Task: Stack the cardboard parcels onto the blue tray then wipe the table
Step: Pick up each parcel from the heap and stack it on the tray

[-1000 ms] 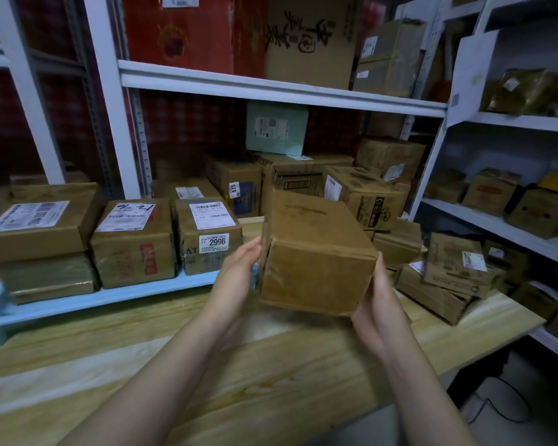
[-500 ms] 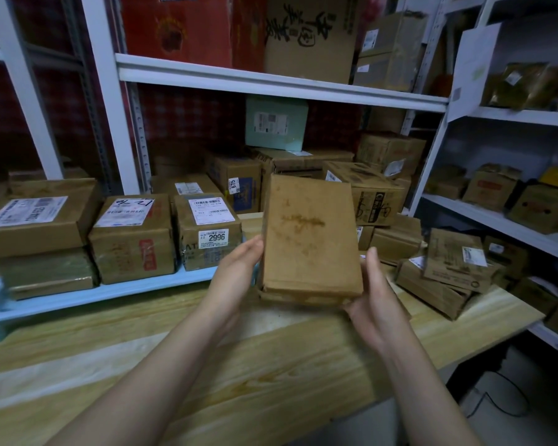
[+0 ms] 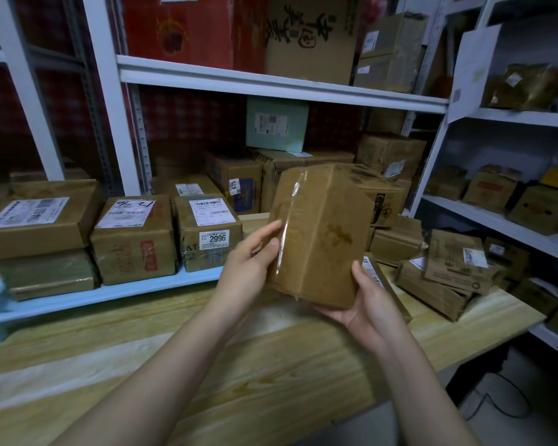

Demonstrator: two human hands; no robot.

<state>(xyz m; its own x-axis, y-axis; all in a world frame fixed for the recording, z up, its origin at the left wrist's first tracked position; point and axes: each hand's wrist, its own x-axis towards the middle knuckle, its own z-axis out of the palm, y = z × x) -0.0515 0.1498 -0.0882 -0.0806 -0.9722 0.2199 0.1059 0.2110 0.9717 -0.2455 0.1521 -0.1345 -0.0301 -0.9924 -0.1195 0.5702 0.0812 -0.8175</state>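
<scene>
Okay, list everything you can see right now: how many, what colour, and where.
held parcel: one, brown, taped, tilted above the table
parcels on tray: at least four, brown, stacked at left
blue tray: one, light blue, on the table's far left side
loose parcels: several, brown, piled on the table's right end
wooden table: one, pale wood, foreground
shelving: white, behind and at right, full of cartons
mint box: one, pale green, middle shelf
red carton: one, red, top shelf
left hand: grips the parcel's left side
right hand: holds its lower right corner from below
</scene>
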